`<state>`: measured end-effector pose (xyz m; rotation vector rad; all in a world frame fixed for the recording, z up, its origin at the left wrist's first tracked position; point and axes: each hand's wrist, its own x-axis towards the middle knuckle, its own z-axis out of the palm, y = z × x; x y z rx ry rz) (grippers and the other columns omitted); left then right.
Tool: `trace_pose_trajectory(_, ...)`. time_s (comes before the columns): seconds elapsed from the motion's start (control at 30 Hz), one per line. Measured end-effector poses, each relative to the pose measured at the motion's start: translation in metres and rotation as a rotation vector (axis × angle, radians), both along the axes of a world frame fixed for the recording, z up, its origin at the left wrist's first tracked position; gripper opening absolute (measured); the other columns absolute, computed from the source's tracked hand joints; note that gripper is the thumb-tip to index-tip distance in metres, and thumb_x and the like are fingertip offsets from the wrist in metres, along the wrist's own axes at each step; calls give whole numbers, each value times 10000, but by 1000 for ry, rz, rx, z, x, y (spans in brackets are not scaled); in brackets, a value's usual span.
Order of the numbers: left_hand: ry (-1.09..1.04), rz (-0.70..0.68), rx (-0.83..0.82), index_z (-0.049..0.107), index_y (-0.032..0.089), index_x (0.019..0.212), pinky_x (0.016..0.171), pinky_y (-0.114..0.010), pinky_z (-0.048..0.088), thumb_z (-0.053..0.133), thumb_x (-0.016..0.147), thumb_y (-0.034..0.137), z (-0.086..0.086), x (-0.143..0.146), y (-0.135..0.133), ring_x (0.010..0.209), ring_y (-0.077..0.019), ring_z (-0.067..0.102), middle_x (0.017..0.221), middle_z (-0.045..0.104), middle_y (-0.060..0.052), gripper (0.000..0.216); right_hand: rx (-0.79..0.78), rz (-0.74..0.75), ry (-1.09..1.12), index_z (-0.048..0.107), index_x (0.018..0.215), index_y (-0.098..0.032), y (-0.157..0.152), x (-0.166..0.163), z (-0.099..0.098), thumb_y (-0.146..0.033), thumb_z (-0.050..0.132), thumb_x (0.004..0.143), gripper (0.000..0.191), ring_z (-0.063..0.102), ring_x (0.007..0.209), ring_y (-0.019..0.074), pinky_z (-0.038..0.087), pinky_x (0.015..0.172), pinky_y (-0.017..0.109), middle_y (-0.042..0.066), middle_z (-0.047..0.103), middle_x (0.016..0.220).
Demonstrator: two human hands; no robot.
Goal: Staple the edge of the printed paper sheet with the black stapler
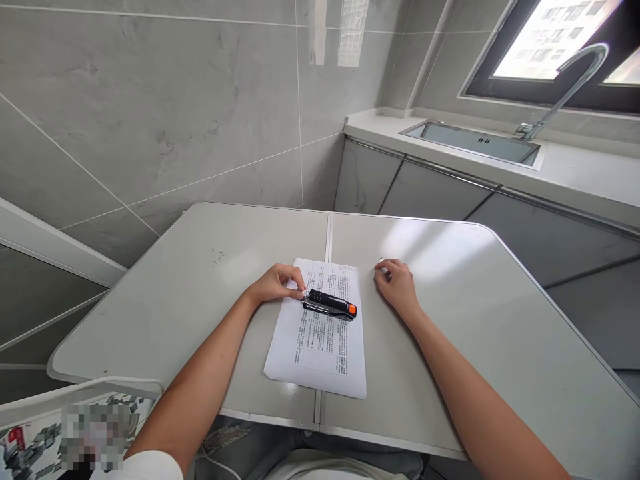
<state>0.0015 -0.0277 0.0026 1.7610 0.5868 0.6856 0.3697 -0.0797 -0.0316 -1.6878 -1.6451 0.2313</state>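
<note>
A black stapler point(327, 303) with an orange end piece lies across a stack of printed paper point(320, 363) on the table. My left hand point(275, 283) pinches the stapler's left end between thumb and forefinger, where a bit of bare metal shows. To the right of the paper, my right hand point(397, 283) rests on the tabletop with its fingers curled closed. A tiny light-coloured bit shows at its fingertips, too small to make out.
The pale folding table point(240, 233) has a seam down its middle and small dark marks at the left. A chair back point(100, 383) stands at the lower left. Beyond lie a tiled wall, a counter point(575, 173) with a sink point(470, 141), and a tap point(570, 90).
</note>
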Motion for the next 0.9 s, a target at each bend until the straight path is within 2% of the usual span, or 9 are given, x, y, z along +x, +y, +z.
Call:
trace_pose_trajectory(0.13, 54, -76, 21, 795, 164, 815, 771, -326, 510, 916, 753, 387, 1, 0, -1, 806, -189, 679, 848, 738, -95, 261, 188, 57, -1, 719, 929, -234, -9, -16, 14, -275, 560, 946, 165, 599, 992, 267, 506, 909, 450, 81, 710, 1041)
trace_pose_trajectory(0.23, 70, -122, 30, 795, 170, 816, 763, -314, 503, 906, 765, 368, 2, 1, -1, 795, -182, 668, 853, 728, -90, 233, 261, 255, 43, 711, 967, -238, -26, -42, 27, -282, 574, 1000, 147, 626, 974, 247, 528, 901, 430, 70, 709, 1013)
trace_pose_trajectory(0.3, 77, -151, 35, 792, 172, 808, 761, -313, 500, 903, 767, 372, 3, 2, -1, 788, -180, 662, 850, 720, -86, 232, 211, 441, 58, 702, 1100, -233, -37, -61, 32, -321, 601, 1010, 161, 638, 1051, 249, 539, 932, 422, 83, 714, 1102)
trace_pose_trajectory(0.37, 89, -173, 45, 791, 174, 806, 758, -312, 498, 896, 771, 384, 3, 3, -1, 785, -180, 658, 851, 714, -85, 237, 119, 591, 25, 655, 1259, -228, -46, -76, 33, -373, 657, 988, 308, 637, 1104, 257, 548, 939, 414, 98, 710, 1179)
trace_pose_trajectory(0.43, 105, -175, 60, 790, 177, 804, 754, -310, 498, 889, 776, 399, 4, 4, -1, 784, -180, 655, 848, 712, -83, 244, 33, 665, -46, 625, 1309, -225, -51, -86, 30, -373, 689, 968, 377, 648, 1048, 249, 552, 899, 398, 91, 724, 1128)
trace_pose_trajectory(0.57, 121, -166, 85, 790, 177, 801, 727, -300, 487, 879, 786, 395, 5, 5, -1, 776, -173, 638, 839, 701, -77, 235, -24, 649, -96, 654, 1199, -213, -51, -91, 24, -303, 661, 977, 240, 643, 905, 217, 530, 801, 351, 67, 712, 976)
trace_pose_trajectory(0.77, 157, -168, 147, 838, 183, 883, 674, -275, 472, 881, 794, 373, 3, 3, -2, 735, -144, 602, 827, 672, -62, 214, -51, 661, -65, 660, 1176, -215, -48, -88, 21, -338, 660, 982, 230, 635, 890, 216, 514, 792, 344, 66, 691, 954)
trace_pose_trajectory(0.9, 146, -174, 147, 857, 194, 918, 703, -279, 516, 912, 759, 374, 3, 2, -2, 762, -154, 648, 865, 710, -79, 246, -103, 639, -1, 670, 1173, -235, -49, -86, 19, -375, 680, 974, 244, 635, 857, 210, 510, 761, 334, 63, 683, 951)
